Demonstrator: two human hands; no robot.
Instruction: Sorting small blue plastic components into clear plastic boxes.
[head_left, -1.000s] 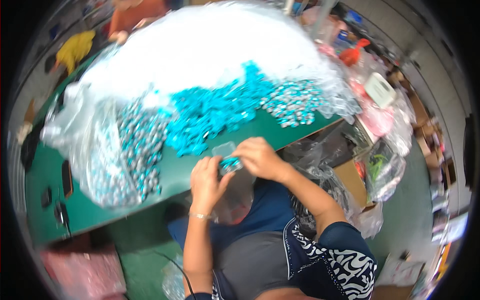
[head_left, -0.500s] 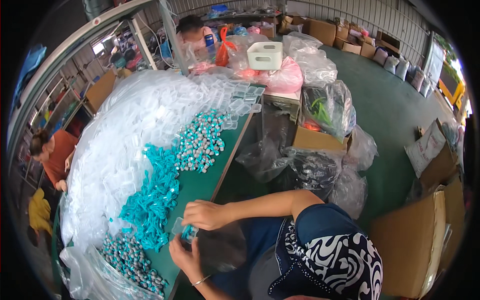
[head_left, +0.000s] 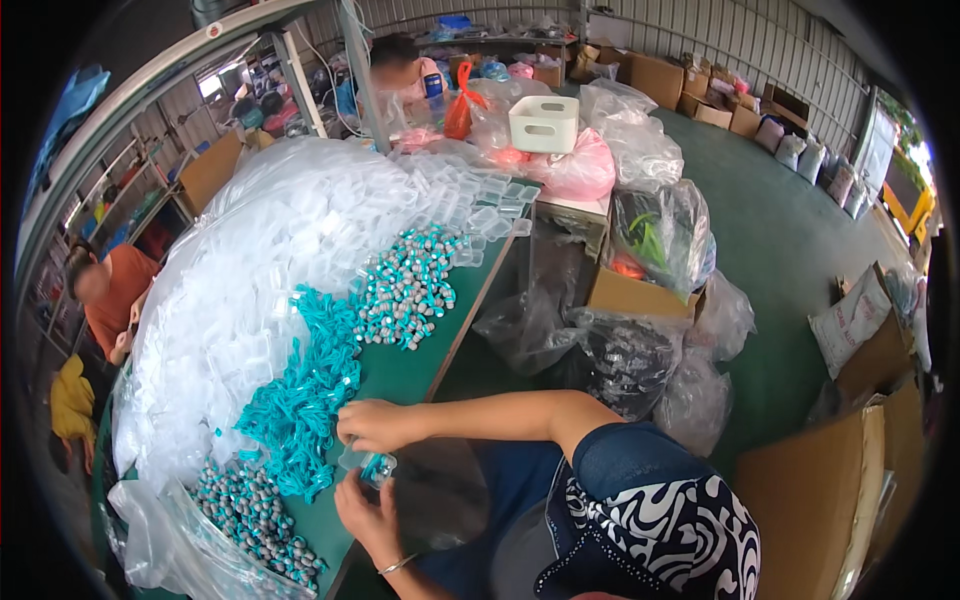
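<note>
Low over the table edge, my left hand (head_left: pixel 366 512), a bangle on its wrist, grips a small clear plastic box (head_left: pixel 385 475) with a teal piece inside. The lid side of the box tilts away, toward the table. Just above it is my right hand (head_left: pixel 376 426), its fingers closed and pointing left; whatever they pinch is hidden. Beyond the fingers lies a heap of teal cords (head_left: pixel 300 400). A pile of grey-and-teal small beads (head_left: pixel 405 290) sits farther off, and another bead pile (head_left: pixel 255 520) is nearer, at the left.
A large mound of clear plastic boxes (head_left: pixel 250 280) covers the left of the green table (head_left: pixel 440 325). A white basket (head_left: pixel 543 125) stands on bags at the back. Bagged goods (head_left: pixel 620 360) and cardboard cartons (head_left: pixel 810 490) are to the right. Two other people are at the far left and back.
My right hand has moved left, off the top of the box toward the teal cords. My left hand stays nearly in place with the box. The view has shifted slightly.
</note>
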